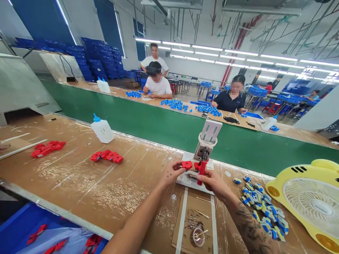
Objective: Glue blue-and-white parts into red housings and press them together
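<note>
Between the thumb and fingers of my left hand (173, 173) is a small red plastic part (186, 165), held just left of the clamp fixture. My right hand (212, 180) is closed around the red handle (202, 172) of a toggle clamp (205, 153). The clamp is mounted on a pale upright stand (210, 132) with a flat metal base (182, 180). Another red part (196, 165) shows in the fixture behind the handle, partly hidden.
Red parts lie in piles (107, 156) at left, near a white bottle (103, 132). Blue-and-yellow parts (261, 204) and a yellow fan (307, 201) are at right. A small cup (198, 237) with a swab stands in front. Co-workers sit beyond the green belt (148, 121).
</note>
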Action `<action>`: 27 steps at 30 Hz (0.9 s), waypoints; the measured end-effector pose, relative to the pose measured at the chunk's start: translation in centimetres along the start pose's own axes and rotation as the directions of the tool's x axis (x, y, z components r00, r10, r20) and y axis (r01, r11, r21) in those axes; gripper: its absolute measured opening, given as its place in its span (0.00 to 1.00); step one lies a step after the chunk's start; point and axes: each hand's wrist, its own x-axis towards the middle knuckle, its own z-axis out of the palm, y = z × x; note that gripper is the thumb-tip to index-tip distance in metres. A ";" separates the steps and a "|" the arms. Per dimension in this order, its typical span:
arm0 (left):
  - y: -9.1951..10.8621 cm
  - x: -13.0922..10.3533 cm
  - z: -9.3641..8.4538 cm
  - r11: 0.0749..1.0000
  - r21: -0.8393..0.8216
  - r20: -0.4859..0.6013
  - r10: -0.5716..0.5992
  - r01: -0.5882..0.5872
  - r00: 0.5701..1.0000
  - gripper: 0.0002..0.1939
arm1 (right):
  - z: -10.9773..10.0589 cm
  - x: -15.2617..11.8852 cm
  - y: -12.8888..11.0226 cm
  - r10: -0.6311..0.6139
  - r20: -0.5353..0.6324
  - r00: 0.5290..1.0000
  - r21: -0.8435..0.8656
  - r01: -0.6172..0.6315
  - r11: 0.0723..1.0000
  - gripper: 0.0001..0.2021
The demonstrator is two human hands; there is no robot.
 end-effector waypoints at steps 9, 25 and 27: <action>0.1 3.5 3.0 0.988 0.155 0.195 -0.002 -0.028 0.981 0.14 | -1.1 -0.6 -9.1 0.093 0.364 0.927 0.338 -0.224 0.914 0.28; 0.5 3.5 4.2 0.970 0.221 0.214 0.050 -0.098 0.975 0.15 | -0.1 -2.1 -3.1 0.156 -0.082 0.984 -0.134 -0.166 0.977 0.17; 0.5 3.5 4.4 0.972 0.213 0.217 0.057 -0.104 0.975 0.14 | -0.1 -2.0 -2.6 0.123 -0.091 0.988 -0.242 -0.142 0.960 0.16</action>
